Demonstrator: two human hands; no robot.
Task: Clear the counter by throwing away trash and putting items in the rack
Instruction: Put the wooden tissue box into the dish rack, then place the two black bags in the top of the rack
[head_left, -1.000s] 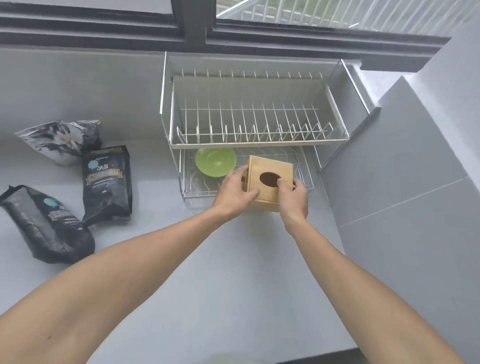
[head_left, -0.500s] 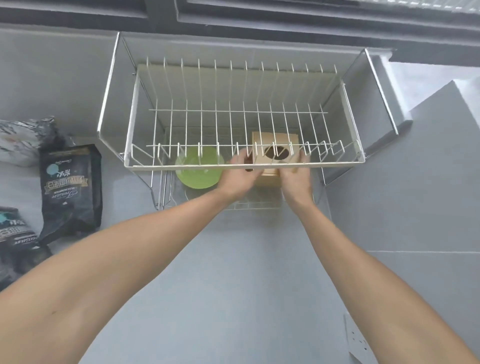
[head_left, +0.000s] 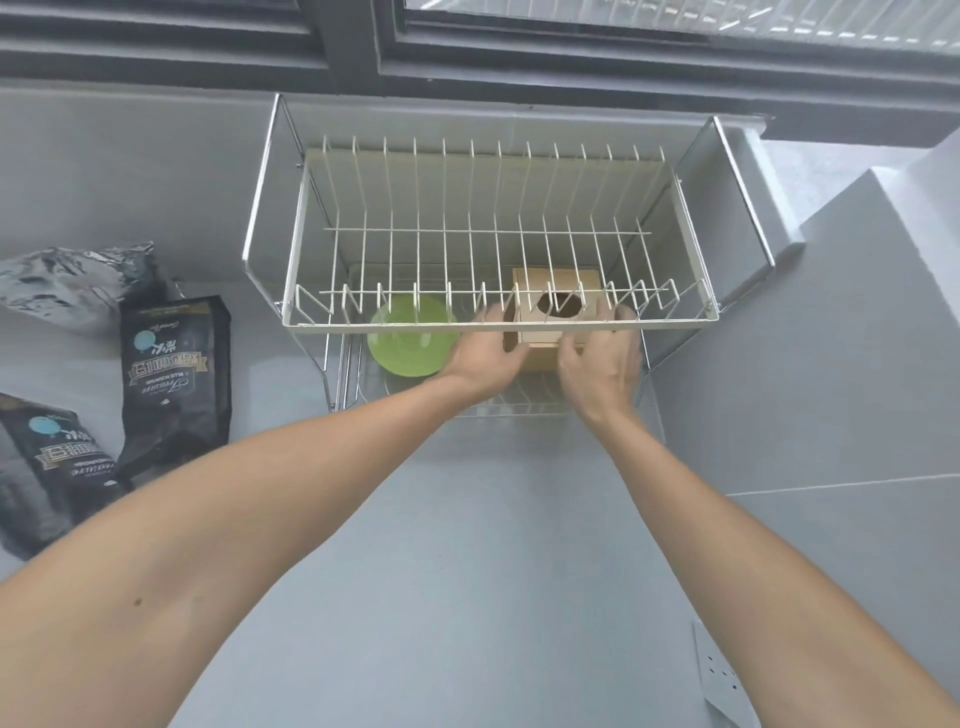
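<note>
A two-tier wire dish rack (head_left: 498, 326) stands at the back of the grey counter (head_left: 467, 519). On its lower tier a wooden box (head_left: 530, 299) with an oval hole in its top sits to the right of a green bowl (head_left: 410, 345). My left hand (head_left: 480, 358) grips the box's left front corner. My right hand (head_left: 602, 364) is curled on its right front and is blurred. The upper tier's wires partly hide the box, the bowl and my fingertips.
Two black coffee bags (head_left: 176, 374) (head_left: 47, 467) and a crumpled silver bag (head_left: 72, 280) lie on the counter to the left. A grey wall with a white socket (head_left: 719, 675) rises on the right. A window frame runs above the rack.
The box has gone from the rack's front edge deeper onto the lower tier beside the bowl, both hands moving with it. The view has tilted down over the rack.
</note>
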